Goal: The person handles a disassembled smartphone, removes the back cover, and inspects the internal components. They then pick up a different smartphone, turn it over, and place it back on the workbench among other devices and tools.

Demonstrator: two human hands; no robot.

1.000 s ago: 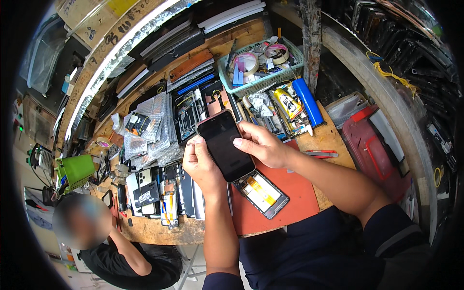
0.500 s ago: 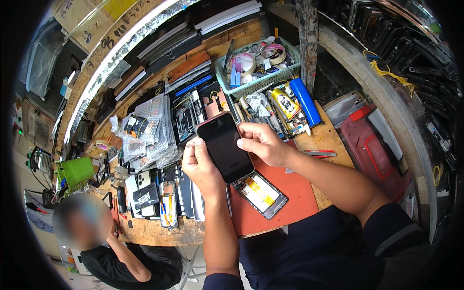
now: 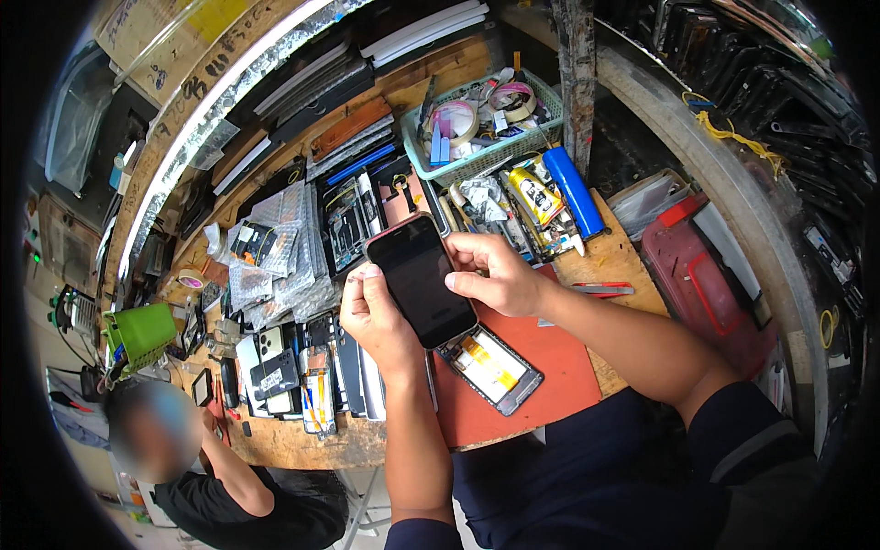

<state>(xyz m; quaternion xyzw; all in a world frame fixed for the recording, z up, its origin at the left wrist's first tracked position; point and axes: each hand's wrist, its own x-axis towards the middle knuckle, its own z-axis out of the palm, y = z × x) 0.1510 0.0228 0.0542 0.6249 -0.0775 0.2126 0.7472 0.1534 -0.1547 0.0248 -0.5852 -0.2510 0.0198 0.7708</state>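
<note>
Gripping a dark-screened phone at centre, with left hand curled at its nine-o'clock edge, right hand curled at three. Having an opened phone frame toward five o'clock, on red mat.

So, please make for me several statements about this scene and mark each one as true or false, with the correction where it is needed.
1. The left hand and the right hand both hold the dark-screened phone. True.
2. An opened phone frame lies on the mat. True.
3. The mat is bright blue. False: it is orange-red.
4. The blue cylinder lies to the right of the yellow package. True.
5. The right hand grips the blue cylinder. False: that hand is on the dark-screened phone.
</note>
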